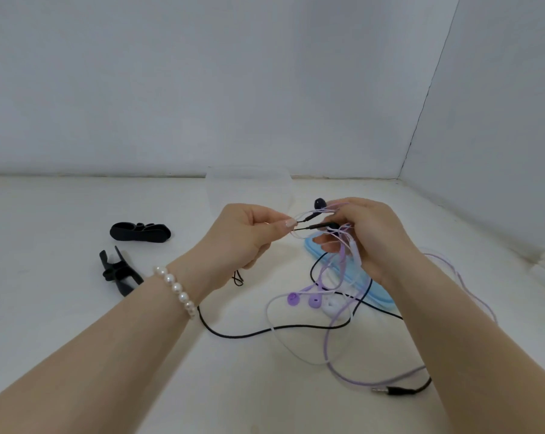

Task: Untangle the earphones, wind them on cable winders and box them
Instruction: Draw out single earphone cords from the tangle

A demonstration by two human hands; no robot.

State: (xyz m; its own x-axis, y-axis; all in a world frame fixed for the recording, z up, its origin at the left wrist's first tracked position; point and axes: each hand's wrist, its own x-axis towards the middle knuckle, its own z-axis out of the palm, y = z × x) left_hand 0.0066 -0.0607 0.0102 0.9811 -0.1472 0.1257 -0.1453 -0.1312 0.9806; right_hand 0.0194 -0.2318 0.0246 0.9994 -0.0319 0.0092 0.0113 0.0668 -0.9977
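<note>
Forearms, two, enter from the lower edge; the left wrist carries a pearl bracelet (176, 290).

Black cable winders, two: one (140, 232) lies flat on the desk (61, 308) far left, the second (118, 272) just nearer, both apart from the cords, seemingly set aside until a cord comes free.

Left hand (244, 238): fingers curled, thumb and forefinger pinching the thin black leads just short of the buds, drawing them leftward out of the bundle.

Clear box (249, 186): stands behind the hands near the wall, nothing visible inside.

Black earphones (319, 203): one bud shows above the right fingers, the other sits against them; the cord loops down across the desk to a jack (390, 390) at lower right.

Right hand (369, 238): curled round the knot of lilac, white and black cords, steadying it above the desk while the left pulls.

Lilac earphones (315, 302) and white earphones (332, 306): buds rest on the desk below the hands, cords still crossed.

Blue lid (380, 292): lies flat under the tangle, partly hidden.

Judgement: untangling stage; nothing wound or boxed.
</note>
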